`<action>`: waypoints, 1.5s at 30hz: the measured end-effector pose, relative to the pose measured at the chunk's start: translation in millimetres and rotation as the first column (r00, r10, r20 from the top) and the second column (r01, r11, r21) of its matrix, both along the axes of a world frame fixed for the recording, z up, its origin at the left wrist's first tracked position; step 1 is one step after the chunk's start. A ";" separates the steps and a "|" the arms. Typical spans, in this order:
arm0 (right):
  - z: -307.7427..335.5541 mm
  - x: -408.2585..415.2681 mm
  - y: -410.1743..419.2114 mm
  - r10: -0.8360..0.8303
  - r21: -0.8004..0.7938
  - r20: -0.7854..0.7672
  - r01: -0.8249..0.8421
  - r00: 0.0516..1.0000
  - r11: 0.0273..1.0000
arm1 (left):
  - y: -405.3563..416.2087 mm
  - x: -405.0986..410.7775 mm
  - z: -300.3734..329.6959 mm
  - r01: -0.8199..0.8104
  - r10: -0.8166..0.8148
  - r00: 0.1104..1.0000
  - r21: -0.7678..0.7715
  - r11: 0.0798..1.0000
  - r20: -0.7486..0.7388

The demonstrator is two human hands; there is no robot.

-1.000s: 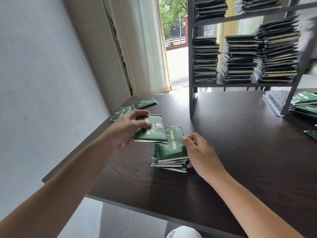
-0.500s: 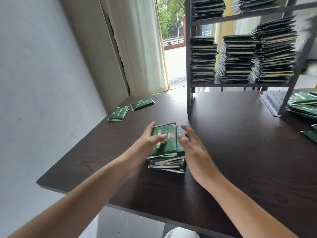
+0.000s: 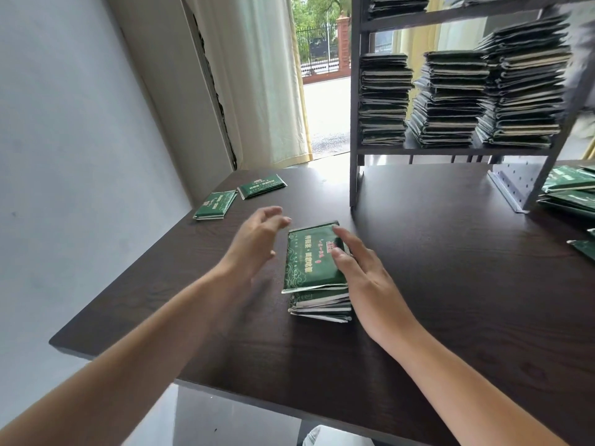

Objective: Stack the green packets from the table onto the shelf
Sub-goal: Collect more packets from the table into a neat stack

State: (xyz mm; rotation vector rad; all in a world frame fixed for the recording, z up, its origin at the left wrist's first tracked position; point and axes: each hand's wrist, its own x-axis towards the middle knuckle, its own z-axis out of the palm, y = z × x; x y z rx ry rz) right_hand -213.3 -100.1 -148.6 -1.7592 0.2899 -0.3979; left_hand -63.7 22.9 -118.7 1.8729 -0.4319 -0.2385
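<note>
A small pile of green packets [image 3: 309,262] lies on the dark wooden table [image 3: 434,268] in front of me. My right hand [image 3: 357,268] rests against the pile's right side, with straight fingers touching the top packet. My left hand [image 3: 257,239] hovers just left of the pile, fingers relaxed, holding nothing. Two loose green packets [image 3: 215,205] [image 3: 261,186] lie at the table's far left corner. The grey shelf [image 3: 450,151] stands at the back, carrying three tall stacks of packets [image 3: 383,98].
More green packets [image 3: 570,188] lie on the table at the right, beside the shelf's perforated foot. A wall runs along the left. Behind the table are a curtain [image 3: 270,75] and an open doorway.
My left hand laid the packet it held onto the pile, then let go and drew back to the left. My right hand stayed at the pile's right side.
</note>
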 end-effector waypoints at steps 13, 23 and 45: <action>-5.6 3.2 -0.7 -0.032 -0.035 -0.020 0.031 0.999 0.999 | 38.5 165.1 -33.3 -0.222 0.076 0.973 0.799 0.559 0.217; -7.2 4.4 0.7 -0.041 -0.080 -0.029 0.039 0.999 0.996 | 43.8 116.7 -21.5 -0.218 -0.140 0.944 0.883 0.416 0.300; -6.7 1.6 -1.8 -0.036 -0.078 -0.037 0.034 0.999 0.996 | 28.6 75.5 9.5 0.005 0.083 0.980 0.446 0.895 -0.179</action>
